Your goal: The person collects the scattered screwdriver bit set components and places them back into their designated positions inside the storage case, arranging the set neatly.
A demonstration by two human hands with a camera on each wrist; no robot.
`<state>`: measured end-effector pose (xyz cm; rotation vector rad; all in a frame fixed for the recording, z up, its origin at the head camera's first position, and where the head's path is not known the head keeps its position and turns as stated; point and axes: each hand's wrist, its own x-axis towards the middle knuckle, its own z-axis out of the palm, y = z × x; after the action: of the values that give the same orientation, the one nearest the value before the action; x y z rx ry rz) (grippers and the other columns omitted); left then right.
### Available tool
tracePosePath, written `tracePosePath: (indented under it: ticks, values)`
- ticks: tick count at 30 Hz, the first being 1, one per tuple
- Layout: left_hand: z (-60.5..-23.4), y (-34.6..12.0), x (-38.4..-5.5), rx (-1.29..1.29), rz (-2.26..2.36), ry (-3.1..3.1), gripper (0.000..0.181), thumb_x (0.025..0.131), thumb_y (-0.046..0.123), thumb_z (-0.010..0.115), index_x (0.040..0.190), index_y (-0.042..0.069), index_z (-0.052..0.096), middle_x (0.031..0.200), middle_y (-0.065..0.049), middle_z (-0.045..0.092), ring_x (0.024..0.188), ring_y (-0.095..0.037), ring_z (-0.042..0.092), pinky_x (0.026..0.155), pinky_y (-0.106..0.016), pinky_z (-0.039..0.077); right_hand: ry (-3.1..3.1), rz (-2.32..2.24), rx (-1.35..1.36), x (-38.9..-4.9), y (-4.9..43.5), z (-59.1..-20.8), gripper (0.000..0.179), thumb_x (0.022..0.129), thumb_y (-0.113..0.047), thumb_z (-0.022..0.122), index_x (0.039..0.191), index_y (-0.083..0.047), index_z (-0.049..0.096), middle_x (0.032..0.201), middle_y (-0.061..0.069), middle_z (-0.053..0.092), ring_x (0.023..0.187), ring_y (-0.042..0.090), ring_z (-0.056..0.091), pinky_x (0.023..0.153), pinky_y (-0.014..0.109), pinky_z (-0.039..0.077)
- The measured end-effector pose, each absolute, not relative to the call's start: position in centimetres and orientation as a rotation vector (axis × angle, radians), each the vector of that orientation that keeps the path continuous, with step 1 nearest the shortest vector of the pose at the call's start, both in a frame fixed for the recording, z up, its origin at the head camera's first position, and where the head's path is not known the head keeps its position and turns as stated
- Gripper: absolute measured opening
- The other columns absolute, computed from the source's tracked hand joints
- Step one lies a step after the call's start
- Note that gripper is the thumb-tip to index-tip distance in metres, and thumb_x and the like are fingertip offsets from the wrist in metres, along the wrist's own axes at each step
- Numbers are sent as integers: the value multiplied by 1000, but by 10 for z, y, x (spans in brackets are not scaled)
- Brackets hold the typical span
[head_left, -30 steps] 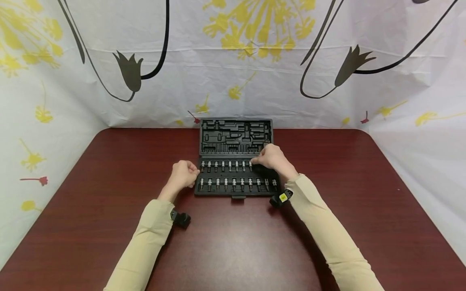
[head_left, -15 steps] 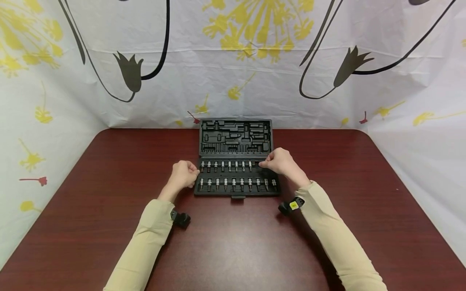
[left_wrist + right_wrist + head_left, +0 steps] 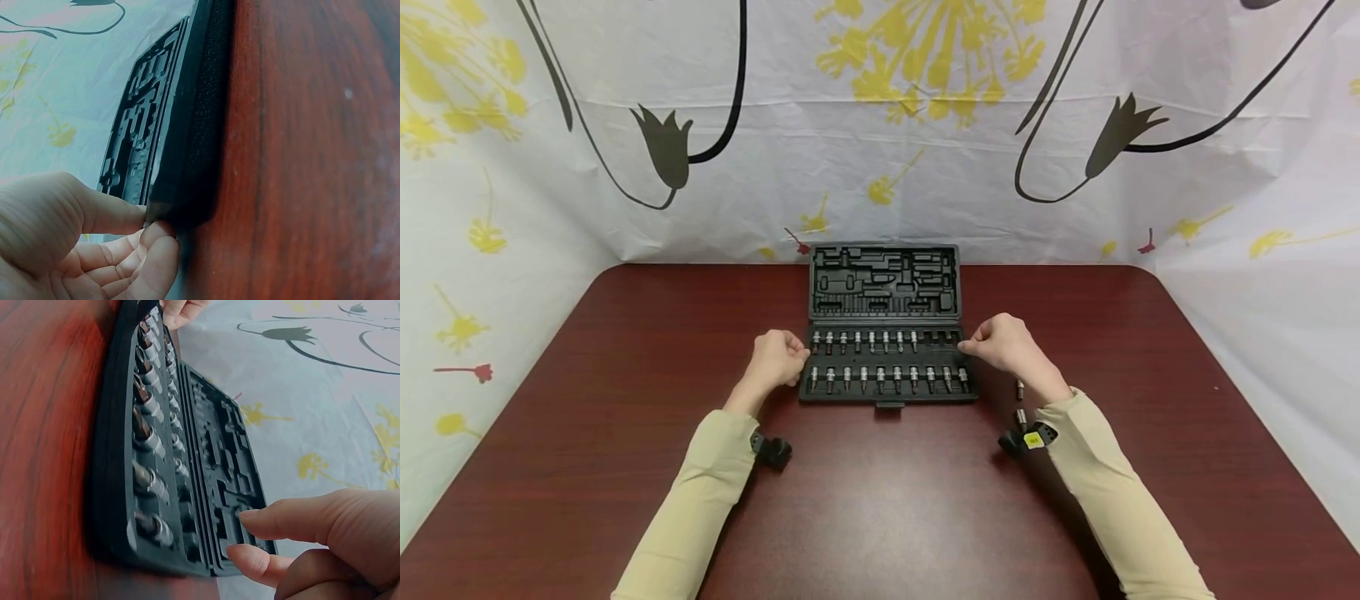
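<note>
An open black bit-socket case (image 3: 871,357) lies on the table with its lid (image 3: 883,283) raised at the back. Silver bit sockets (image 3: 897,379) fill the front row; the back row has bare dark slots (image 3: 940,338) at its right end. My left hand (image 3: 777,360) pinches the case's left edge; in the left wrist view the thumb and fingertips meet at its corner. At the right edge is my right hand (image 3: 1009,346). In the right wrist view its thumb and index finger (image 3: 250,559) stand apart, with nothing between them, overlapping the lid.
Two loose bit sockets (image 3: 1020,390) lie on the dark red table (image 3: 880,500) to the right of the case, close to the right wrist. Behind the table hangs a white patterned cloth (image 3: 880,150).
My right hand has let go of a bit socket in the back row and moved right to the case's edge. The loose bit sockets have come into view. The left hand stays put.
</note>
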<state>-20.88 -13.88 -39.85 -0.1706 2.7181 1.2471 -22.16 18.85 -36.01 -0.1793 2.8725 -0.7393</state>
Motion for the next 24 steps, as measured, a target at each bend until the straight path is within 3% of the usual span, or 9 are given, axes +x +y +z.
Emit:
tracePosePath:
  ticks: [19,24]
  values:
    - [-399,-139,-210,-182,1247,2701,10,89,6,60,86,-4,59,72,-13,63,50,-14,57,47,-27,53,2896,-672,-200,-200,226,-358,28,83,-23,68,65,-2,69,56,-7,57,56,12,48,51,27,40]
    - [-398,-139,-209,-172,1242,2710,10,89,5,60,85,-4,59,71,-13,63,49,-14,57,46,-27,53,2866,-649,-172,-197,235,-362,32,83,-23,66,57,-4,63,48,-10,42,49,8,37,46,24,32]
